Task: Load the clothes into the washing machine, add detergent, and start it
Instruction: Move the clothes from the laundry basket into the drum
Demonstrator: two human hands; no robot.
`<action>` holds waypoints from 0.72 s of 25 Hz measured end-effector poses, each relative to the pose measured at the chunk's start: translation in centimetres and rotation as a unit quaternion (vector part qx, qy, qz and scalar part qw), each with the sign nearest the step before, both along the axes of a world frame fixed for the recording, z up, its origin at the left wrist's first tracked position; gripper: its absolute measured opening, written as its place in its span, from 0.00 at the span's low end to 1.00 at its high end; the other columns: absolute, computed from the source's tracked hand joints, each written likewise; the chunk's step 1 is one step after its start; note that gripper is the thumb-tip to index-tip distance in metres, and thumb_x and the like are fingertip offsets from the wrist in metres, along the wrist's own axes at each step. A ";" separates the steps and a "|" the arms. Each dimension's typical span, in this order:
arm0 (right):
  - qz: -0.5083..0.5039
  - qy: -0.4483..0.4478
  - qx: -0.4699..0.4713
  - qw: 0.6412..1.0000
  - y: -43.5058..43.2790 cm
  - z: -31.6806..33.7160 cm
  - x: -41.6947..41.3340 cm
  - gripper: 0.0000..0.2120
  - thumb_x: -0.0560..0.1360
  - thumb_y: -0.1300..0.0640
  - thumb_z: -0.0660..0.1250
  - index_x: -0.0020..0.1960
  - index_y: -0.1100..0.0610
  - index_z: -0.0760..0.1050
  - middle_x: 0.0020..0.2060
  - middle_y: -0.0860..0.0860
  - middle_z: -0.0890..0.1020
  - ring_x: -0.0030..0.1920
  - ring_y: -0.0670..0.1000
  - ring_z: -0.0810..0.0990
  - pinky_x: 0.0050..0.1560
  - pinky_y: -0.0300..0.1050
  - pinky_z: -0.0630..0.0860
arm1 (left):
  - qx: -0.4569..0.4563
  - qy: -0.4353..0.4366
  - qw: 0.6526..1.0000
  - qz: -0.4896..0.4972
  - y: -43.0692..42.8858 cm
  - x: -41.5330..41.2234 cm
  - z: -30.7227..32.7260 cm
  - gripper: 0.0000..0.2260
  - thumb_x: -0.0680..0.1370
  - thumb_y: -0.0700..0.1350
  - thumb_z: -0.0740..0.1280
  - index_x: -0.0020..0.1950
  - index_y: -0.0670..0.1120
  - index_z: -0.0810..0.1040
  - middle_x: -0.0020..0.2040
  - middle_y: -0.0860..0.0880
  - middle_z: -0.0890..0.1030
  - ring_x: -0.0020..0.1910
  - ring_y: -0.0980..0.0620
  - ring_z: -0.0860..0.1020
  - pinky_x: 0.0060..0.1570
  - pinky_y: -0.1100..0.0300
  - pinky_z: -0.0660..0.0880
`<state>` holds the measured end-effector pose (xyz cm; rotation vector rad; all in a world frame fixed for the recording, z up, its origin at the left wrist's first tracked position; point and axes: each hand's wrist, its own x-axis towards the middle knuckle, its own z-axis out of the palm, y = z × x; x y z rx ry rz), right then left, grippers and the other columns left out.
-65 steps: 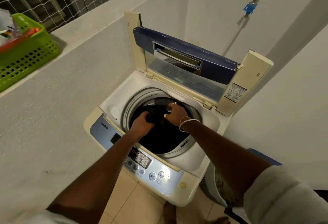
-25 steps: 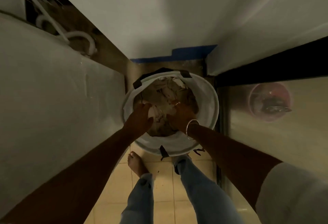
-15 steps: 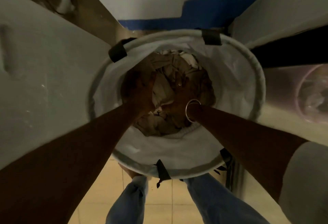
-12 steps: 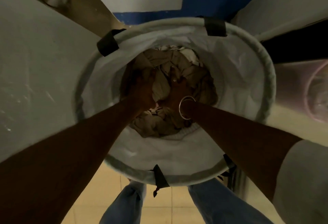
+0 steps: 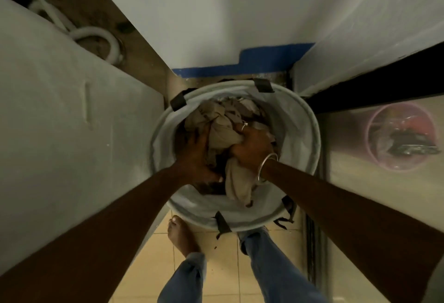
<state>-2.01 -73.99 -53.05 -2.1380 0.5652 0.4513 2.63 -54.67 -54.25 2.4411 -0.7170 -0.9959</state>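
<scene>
Mid-load: my L hand point(image 5: 197, 156) & R hand point(image 5: 252, 149) clutch clothes point(image 5: 221, 132) in hamper point(image 5: 308, 120); more prob. below; detergent, start pending.

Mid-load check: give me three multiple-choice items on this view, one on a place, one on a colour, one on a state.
1. Where is the bundle of clothes?
A in the hamper
B in the washer
C on a chair

2. What colour is the strip at the wall's foot behind the hamper?
A red
B blue
C green

3. What is the right hand doing?
A hanging empty
B lying flat on the rim
C gripping clothes

Answers:
1 A, the bundle sits inside the hamper's round rim.
2 B, the strip is plainly blue.
3 C, its fingers curl round tan cloth, and the left hand grips the bundle too.
</scene>
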 end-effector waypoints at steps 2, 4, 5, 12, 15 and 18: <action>-0.026 -0.032 0.025 0.999 0.2 5.0 -0.9 0.23 0.64 0.52 0.74 0.59 0.48 0.80 0.53 0.49 0.84 0.55 0.53 0.81 0.58 0.47 0.77 | -0.040 -0.006 0.999 0.029 -0.3 -1.5 4.7 0.69 0.56 0.75 0.72 0.80 0.43 0.37 0.80 0.41 0.39 0.80 0.43 0.38 0.76 0.36 0.46; -0.073 -0.068 0.055 0.993 0.9 9.7 -1.3 0.22 0.65 0.53 0.76 0.59 0.49 0.80 0.54 0.48 0.84 0.56 0.50 0.80 0.60 0.44 0.75 | -0.069 0.007 0.992 0.109 -1.4 -2.5 9.6 0.70 0.56 0.73 0.75 0.80 0.44 0.35 0.81 0.43 0.42 0.80 0.44 0.42 0.76 0.36 0.51; -0.097 -0.091 0.076 0.988 1.3 11.9 -1.4 0.19 0.65 0.53 0.76 0.56 0.48 0.81 0.52 0.47 0.84 0.55 0.50 0.81 0.59 0.44 0.76 | -0.078 0.015 0.985 0.150 -1.9 -2.9 11.7 0.70 0.56 0.73 0.75 0.80 0.46 0.35 0.81 0.44 0.44 0.81 0.45 0.45 0.75 0.37 0.54; -0.103 -0.223 0.118 0.962 4.2 26.6 -0.3 0.04 0.70 0.58 0.72 0.46 0.53 0.81 0.40 0.47 0.83 0.45 0.47 0.81 0.49 0.48 0.78 | -0.189 0.043 0.942 0.275 -0.4 -3.1 27.5 0.64 0.59 0.52 0.84 0.79 0.59 0.39 0.80 0.50 0.56 0.77 0.51 0.60 0.74 0.47 0.63; -0.088 -0.247 0.126 0.957 5.6 31.8 0.2 0.07 0.65 0.60 0.71 0.44 0.56 0.81 0.38 0.47 0.82 0.42 0.43 0.80 0.46 0.40 0.76 | -0.223 0.014 0.936 0.273 0.3 -2.9 31.5 0.67 0.58 0.61 0.82 0.79 0.59 0.34 0.79 0.48 0.60 0.74 0.55 0.65 0.70 0.44 0.70; -0.079 -0.259 0.134 0.953 6.9 37.0 0.3 0.12 0.60 0.58 0.71 0.44 0.52 0.81 0.39 0.46 0.83 0.43 0.43 0.80 0.47 0.41 0.77 | -0.212 0.039 0.935 0.282 1.0 -2.9 36.0 0.69 0.54 0.62 0.82 0.77 0.62 0.33 0.75 0.46 0.67 0.70 0.48 0.72 0.66 0.43 0.74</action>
